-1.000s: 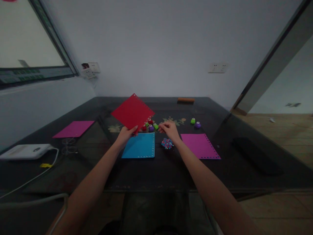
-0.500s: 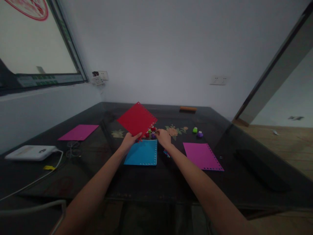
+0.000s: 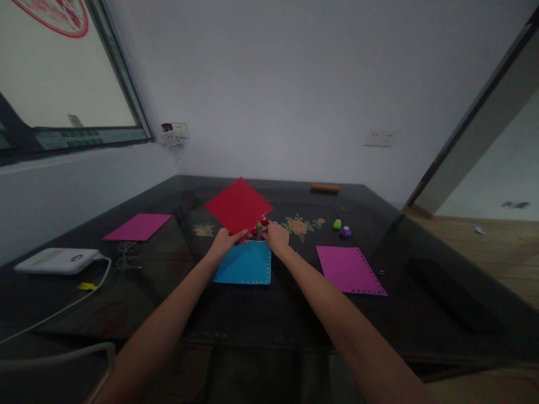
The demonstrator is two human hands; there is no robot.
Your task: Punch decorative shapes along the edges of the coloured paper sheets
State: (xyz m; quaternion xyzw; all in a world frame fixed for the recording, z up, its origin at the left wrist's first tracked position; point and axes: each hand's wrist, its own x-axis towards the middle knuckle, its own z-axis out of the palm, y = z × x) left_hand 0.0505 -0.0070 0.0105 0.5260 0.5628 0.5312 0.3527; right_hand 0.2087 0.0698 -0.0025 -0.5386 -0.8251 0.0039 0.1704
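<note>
I sit at a dark glass-topped table (image 3: 269,314) in a dim room. A pale wall (image 3: 273,84) faces me with a socket plate (image 3: 379,138) on it. A window (image 3: 54,84) glows at my left (red lettering on the pane); wooden floor (image 3: 484,247) lies right.

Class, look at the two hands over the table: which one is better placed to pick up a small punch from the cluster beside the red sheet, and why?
Probably the right hand: it rests at the small punches, while the left hand is holding the red sheet.
</note>
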